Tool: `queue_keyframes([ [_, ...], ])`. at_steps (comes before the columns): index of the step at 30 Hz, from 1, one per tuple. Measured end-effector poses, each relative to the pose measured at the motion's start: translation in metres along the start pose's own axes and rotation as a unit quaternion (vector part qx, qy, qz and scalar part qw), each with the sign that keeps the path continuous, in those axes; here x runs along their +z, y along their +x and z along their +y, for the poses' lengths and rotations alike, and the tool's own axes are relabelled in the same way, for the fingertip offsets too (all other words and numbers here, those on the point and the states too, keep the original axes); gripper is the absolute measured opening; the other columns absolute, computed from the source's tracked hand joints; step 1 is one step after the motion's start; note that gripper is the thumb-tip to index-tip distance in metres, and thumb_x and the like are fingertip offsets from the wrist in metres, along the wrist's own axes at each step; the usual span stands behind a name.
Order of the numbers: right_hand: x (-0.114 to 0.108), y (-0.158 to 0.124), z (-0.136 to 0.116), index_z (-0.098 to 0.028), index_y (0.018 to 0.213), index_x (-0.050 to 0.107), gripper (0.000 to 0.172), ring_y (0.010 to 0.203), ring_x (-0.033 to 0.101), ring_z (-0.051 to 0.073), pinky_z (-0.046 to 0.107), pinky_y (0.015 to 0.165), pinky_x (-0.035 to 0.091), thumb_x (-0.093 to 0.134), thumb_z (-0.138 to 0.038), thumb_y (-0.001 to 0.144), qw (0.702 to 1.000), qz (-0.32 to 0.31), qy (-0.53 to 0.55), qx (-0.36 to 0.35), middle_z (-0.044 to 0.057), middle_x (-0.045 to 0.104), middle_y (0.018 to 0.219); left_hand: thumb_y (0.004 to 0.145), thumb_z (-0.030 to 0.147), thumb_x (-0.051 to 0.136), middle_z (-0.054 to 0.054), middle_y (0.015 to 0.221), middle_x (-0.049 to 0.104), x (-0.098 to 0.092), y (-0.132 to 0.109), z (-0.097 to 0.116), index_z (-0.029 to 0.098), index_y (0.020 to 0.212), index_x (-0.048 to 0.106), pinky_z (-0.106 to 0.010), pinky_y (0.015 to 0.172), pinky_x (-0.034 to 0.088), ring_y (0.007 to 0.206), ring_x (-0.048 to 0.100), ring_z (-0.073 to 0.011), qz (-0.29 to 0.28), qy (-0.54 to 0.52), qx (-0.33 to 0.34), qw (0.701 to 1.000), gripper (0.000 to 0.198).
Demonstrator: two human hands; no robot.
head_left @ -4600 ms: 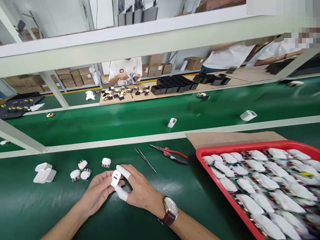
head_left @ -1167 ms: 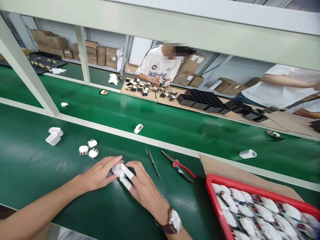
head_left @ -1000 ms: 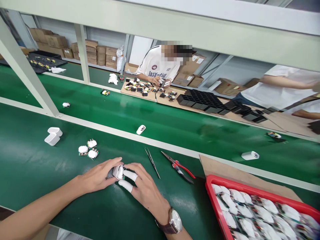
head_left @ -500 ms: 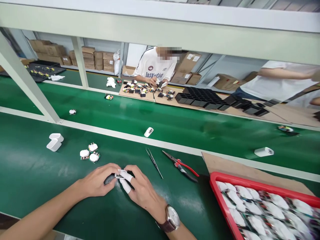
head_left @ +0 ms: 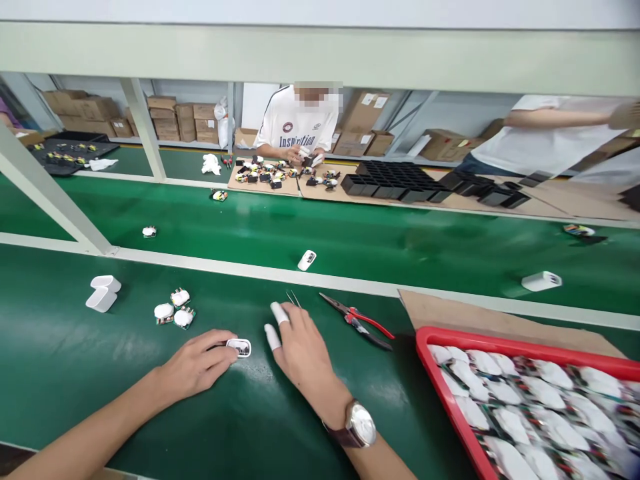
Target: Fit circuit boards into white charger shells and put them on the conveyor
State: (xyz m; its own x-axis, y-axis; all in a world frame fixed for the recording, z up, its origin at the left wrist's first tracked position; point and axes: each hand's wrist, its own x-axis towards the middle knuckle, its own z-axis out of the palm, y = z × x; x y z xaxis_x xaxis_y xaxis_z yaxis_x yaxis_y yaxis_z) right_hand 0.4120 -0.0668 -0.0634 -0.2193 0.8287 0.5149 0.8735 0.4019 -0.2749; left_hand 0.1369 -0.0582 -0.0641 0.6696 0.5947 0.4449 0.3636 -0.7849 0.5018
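Observation:
My left hand point(head_left: 197, 363) pinches a small white plastic housing point(head_left: 243, 347) with a rounded rim, its opening facing up and dark parts visible inside. My right hand point(head_left: 305, 350) is apart from it, to its right, fingers stretched out and palm down. White finger cots cover its thumb and index finger. Beneath that hand lie metal tweezers point(head_left: 294, 299); only their tips show, and whether the fingers touch them is hidden. Red-and-black long-nose pliers point(head_left: 356, 321) rest just right of the hand. Several circuit boards with white tops point(head_left: 183, 317) lie beyond my left hand.
Two white housings point(head_left: 103, 297) stand at the left. A red tray point(head_left: 440, 393) of white-topped boards fills the right front, beside cardboard point(head_left: 475, 319). Across the green conveyor belt point(head_left: 240, 230), carrying white housings point(head_left: 541, 281), a co-worker point(head_left: 295, 130) handles parts near black boxes point(head_left: 395, 181).
My right hand has let go of the white housing and moved right, over the tweezers. My left hand keeps hold of the housing. The camera view has shifted slightly.

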Motion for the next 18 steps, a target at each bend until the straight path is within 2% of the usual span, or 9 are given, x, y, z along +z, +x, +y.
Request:
queue_keyframes([
  [3, 0.0, 0.004, 0.023, -0.013, 0.117, 0.066, 0.027, 0.093, 0.066, 0.031, 0.046, 0.082, 0.059, 0.051, -0.006, 0.097, 0.998, 0.005, -0.057, 0.04, 0.017, 0.068, 0.101, 0.107, 0.02, 0.054, -0.011, 0.128, 0.07, 0.003, 0.001, -0.002, 0.024, 0.112, 0.071, -0.033, 0.092, 0.063, 0.103, 0.076, -0.0202, 0.004, -0.028, -0.017, 0.999, 0.019],
  [6, -0.012, 0.006, 0.021, -0.017, 0.111, 0.067, 0.026, 0.082, 0.066, 0.024, 0.037, 0.075, 0.058, 0.05, -0.004, 0.096, 1.0, -0.024, 0.006, 0.004, 0.009, 0.067, 0.091, 0.105, 0.021, 0.057, -0.01, 0.127, 0.071, 0.005, 0.001, -0.003, 0.024, 0.119, 0.066, -0.034, 0.097, 0.062, 0.11, 0.074, -0.0208, -0.005, -0.08, -0.047, 0.996, 0.017],
  [10, -0.038, -0.001, -0.015, -0.022, 0.129, 0.061, 0.031, 0.082, 0.067, 0.018, 0.029, 0.069, 0.057, 0.049, -0.01, 0.102, 0.985, -0.074, 0.15, -0.052, 0.006, 0.067, 0.104, 0.101, 0.029, 0.068, -0.006, 0.126, 0.073, 0.004, -0.001, -0.002, 0.026, 0.126, 0.057, -0.039, 0.102, 0.06, 0.115, 0.074, -0.0226, -0.027, -0.117, -0.154, 0.981, 0.027],
  [14, -0.055, -0.009, -0.039, -0.02, 0.12, 0.065, 0.027, 0.086, 0.067, 0.019, 0.032, 0.067, 0.059, 0.05, -0.009, 0.1, 0.98, -0.138, 0.104, -0.102, 0.011, 0.065, 0.118, 0.099, 0.032, 0.069, -0.007, 0.13, 0.073, 0.006, -0.004, -0.003, 0.027, 0.133, 0.052, -0.043, 0.104, 0.06, 0.119, 0.073, -0.0248, -0.043, -0.124, -0.196, 0.972, 0.038],
  [16, -0.056, -0.009, -0.041, -0.019, 0.112, 0.066, 0.031, 0.094, 0.066, 0.023, 0.036, 0.073, 0.062, 0.05, -0.001, 0.093, 0.979, -0.144, 0.087, -0.119, 0.013, 0.064, 0.122, 0.099, 0.032, 0.069, -0.007, 0.132, 0.072, 0.007, -0.005, -0.004, 0.027, 0.138, 0.048, -0.044, 0.105, 0.059, 0.123, 0.072, -0.0256, -0.043, -0.133, -0.197, 0.97, 0.044],
  [18, -0.052, -0.007, -0.04, -0.02, 0.102, 0.066, 0.033, 0.096, 0.064, 0.024, 0.04, 0.078, 0.062, 0.049, 0.004, 0.086, 0.98, -0.132, 0.078, -0.129, 0.012, 0.066, 0.119, 0.099, 0.032, 0.068, -0.008, 0.132, 0.072, 0.008, -0.005, -0.005, 0.027, 0.14, 0.046, -0.045, 0.107, 0.059, 0.125, 0.071, -0.0259, -0.043, -0.143, -0.196, 0.969, 0.047],
])
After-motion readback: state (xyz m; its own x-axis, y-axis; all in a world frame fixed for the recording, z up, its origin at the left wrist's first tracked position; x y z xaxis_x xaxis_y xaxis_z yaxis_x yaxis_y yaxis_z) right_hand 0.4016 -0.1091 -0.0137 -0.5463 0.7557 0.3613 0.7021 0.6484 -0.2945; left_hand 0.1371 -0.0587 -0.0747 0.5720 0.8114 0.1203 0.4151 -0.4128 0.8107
